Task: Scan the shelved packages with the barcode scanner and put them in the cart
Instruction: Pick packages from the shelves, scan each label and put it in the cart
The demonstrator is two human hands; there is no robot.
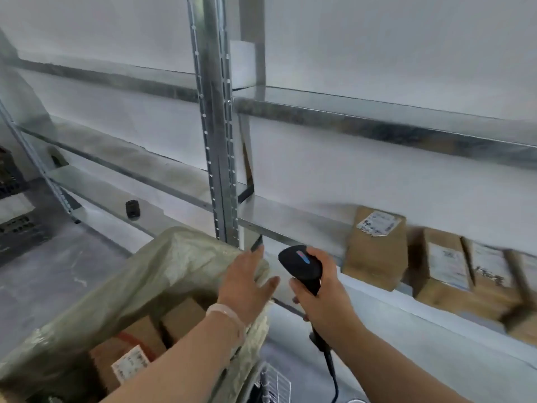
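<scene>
My right hand (pixel 325 292) grips the black barcode scanner (pixel 302 264) by its handle, its cable hanging down. My left hand (pixel 247 282) is open with straight fingers, held over the far rim of the cart's sack liner (pixel 162 266) and holding nothing. Inside the liner lie brown cardboard packages (pixel 136 347), one showing a white label. On the shelf (pixel 290 219) to the right stand several brown packages with labels, the nearest one (pixel 376 245) upright just right of the scanner, others (pixel 444 266) blurred beyond it.
A steel shelving upright (pixel 216 126) rises just behind my hands. A small black object (pixel 132 209) sits on the left shelf. Dark crates (pixel 14 205) stand at the far left. A wire cart frame (pixel 276 382) shows at the bottom.
</scene>
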